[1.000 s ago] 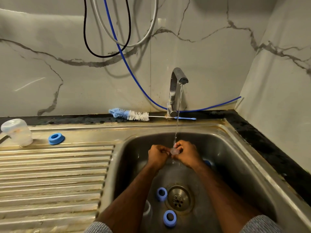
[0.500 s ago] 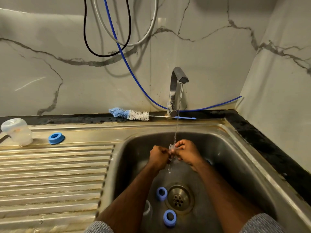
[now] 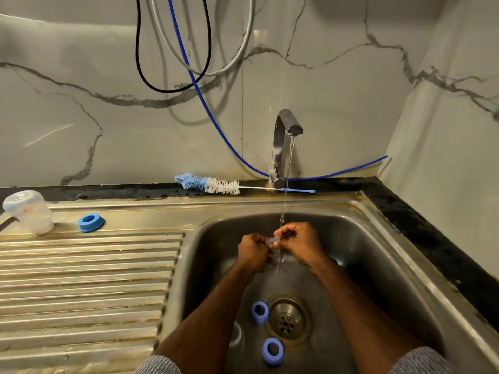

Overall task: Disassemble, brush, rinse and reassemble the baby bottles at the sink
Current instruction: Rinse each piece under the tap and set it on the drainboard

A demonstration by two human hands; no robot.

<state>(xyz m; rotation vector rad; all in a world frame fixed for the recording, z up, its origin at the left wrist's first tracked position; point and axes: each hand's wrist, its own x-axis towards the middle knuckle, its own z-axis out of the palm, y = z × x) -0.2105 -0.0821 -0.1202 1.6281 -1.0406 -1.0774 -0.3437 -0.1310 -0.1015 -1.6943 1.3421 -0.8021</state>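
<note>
Over the sink point(image 3: 391, 255), the left hand point(image 3: 252, 252) and the right hand point(image 3: 301, 242) both pinch a small clear bottle part point(image 3: 274, 242) between them (too small to tell what it is). Water from the tap point(image 3: 286, 130) runs down onto it. Two blue rings point(image 3: 259, 312) lie near the drain point(image 3: 287, 319). On the far left a clear bottle point(image 3: 28, 211) stands beside another blue ring point(image 3: 91, 222). The bottle brush point(image 3: 213, 184) lies behind the sink, beside the tap.
</note>
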